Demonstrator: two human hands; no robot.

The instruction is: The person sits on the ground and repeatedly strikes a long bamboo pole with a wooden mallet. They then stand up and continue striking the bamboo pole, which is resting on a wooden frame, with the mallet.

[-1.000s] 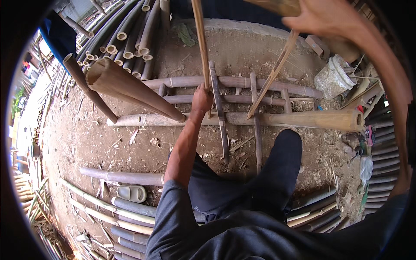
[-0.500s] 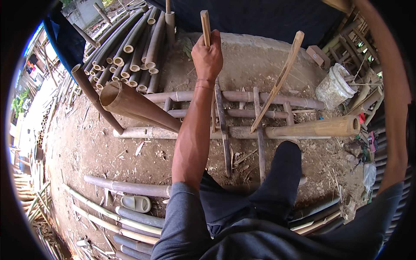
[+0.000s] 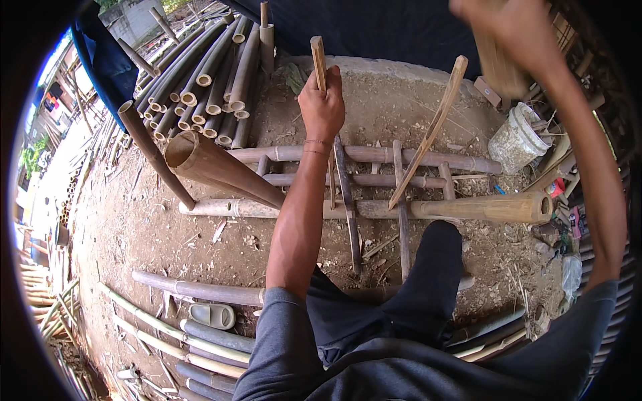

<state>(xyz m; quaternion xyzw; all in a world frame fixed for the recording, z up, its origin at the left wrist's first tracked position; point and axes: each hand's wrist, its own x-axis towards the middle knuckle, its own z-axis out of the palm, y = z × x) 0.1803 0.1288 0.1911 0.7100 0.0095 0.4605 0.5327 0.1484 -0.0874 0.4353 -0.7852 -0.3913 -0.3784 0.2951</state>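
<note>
My left hand is closed round an upright bamboo stick, whose squared top sticks out above the fist. Below it lies a thick bamboo pole with slots cut in its side. A second split stick leans up from that pole. High at the right, my right hand is smeared by motion. A tan, wooden-looking piece hangs from its grip, too blurred to name exactly. Two dark bars cross the pole. My forearm hides part of the pole.
Cut bamboo poles are stacked at the far left. A wide bamboo tube slants beside my left arm. A dirty white bucket stands at the right. More poles and a sandal lie near me at the left.
My right hand has come into view at the upper right with the wooden piece. My left hand still grips the stick; the view has shifted slightly.
</note>
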